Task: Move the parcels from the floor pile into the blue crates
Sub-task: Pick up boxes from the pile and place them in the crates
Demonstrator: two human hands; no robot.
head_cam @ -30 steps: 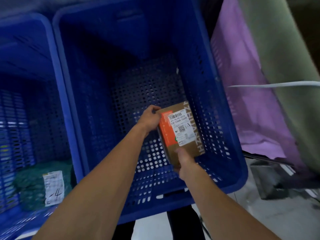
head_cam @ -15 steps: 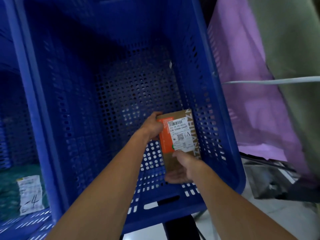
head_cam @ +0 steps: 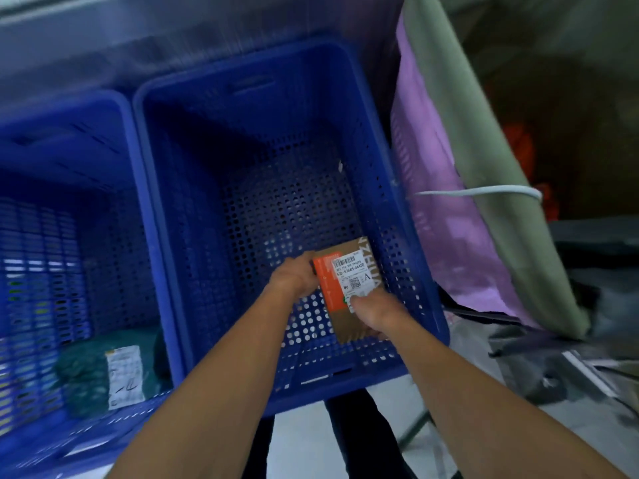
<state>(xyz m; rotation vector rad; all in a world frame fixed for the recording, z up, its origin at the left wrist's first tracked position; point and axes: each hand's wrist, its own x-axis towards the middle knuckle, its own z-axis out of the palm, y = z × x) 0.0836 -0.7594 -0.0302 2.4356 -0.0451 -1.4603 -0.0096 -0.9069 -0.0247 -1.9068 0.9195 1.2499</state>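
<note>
A flat brown cardboard parcel (head_cam: 349, 278) with an orange strip and a white barcode label is low inside the middle blue crate (head_cam: 162, 216), near its right wall. My left hand (head_cam: 294, 278) grips the parcel's upper left edge. My right hand (head_cam: 375, 314) grips its lower right end, thumb on the label. Whether the parcel touches the crate's perforated floor I cannot tell. To the left, a second blue crate (head_cam: 128, 140) holds a green wrapped parcel (head_cam: 86, 371) with a white label.
Right of the middle crate hang a purple sheet (head_cam: 435, 209) and a grey-green cloth (head_cam: 477, 140), crossed by a white cord (head_cam: 473, 191). Dark bags (head_cam: 539, 368) lie on the pale floor at lower right. My dark-trousered legs (head_cam: 359, 440) stand below the crate's front rim.
The camera has pulled back and tilted, bringing the left crate into view again. The parcel has stayed low in the crate's right corner, and my right hand has slid up onto its label.
</note>
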